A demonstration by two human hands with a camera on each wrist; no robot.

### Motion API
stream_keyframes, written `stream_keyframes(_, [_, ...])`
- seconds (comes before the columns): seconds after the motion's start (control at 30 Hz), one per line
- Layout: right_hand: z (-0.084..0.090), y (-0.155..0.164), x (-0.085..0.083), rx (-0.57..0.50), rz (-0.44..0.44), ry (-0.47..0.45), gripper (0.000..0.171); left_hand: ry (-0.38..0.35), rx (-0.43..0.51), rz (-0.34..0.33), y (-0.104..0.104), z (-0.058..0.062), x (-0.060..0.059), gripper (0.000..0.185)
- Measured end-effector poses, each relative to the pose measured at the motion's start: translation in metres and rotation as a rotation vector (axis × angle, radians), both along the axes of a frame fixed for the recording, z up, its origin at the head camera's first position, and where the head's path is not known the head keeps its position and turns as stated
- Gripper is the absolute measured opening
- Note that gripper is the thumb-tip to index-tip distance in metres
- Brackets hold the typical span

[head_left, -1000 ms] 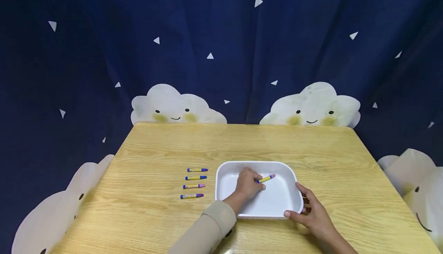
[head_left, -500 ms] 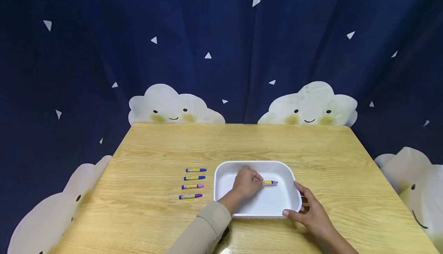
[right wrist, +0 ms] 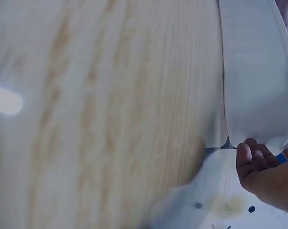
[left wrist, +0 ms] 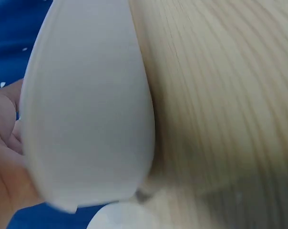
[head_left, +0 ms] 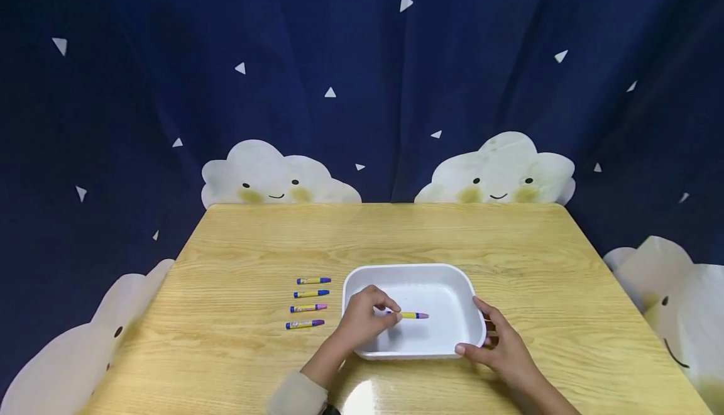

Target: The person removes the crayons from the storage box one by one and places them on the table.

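Note:
A white rectangular plastic tray (head_left: 407, 267) with rounded corners stands on the wooden table. Above its floor, my left hand (head_left: 364, 319) pinches a yellow-wrapped crayon (head_left: 414, 315) between thumb and fingertips, its pinkish tip pointing right. My right hand (head_left: 502, 344) grips the tray's right end, thumb at the near corner and fingers around the side. The left wrist view shows the tray's outer wall (left wrist: 91, 105) hiding part of my left hand (left wrist: 5, 152). In the right wrist view, the fingers of my right hand (right wrist: 265, 174) curl at the tray's end (right wrist: 258, 71).
Several crayons lie in a column left of the tray, among them a blue-tipped crayon (head_left: 312, 293), a pink-tipped crayon (head_left: 308, 308) and a purple-tipped crayon (head_left: 305, 324). Behind the table (head_left: 254, 239) hangs a dark blue curtain (head_left: 294, 56) with clouds and white triangles.
My left hand has drawn left and toward me inside the tray, and the crayon has come with it, turning from slanted to nearly level. My right hand stays on the tray's end.

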State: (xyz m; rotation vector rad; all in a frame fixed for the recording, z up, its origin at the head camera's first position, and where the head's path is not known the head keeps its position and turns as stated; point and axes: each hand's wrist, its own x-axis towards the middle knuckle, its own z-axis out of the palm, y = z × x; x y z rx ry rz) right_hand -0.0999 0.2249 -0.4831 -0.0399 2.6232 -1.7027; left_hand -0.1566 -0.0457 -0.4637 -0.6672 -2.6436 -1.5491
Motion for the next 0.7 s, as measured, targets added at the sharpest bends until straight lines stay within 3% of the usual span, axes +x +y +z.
stream_keyframes(0.4, [0.003, -0.001, -0.001, 0.013, 0.001, -0.018, 0.094, -0.006, 0.047, -0.001, -0.049, 0.016, 0.014, 0.004])
stream_keyframes(0.7, [0.003, -0.001, 0.0, 0.031, -0.006, -0.024, 0.095, -0.097, 0.072, 0.06, -0.089, 0.019, 0.026, 0.007])
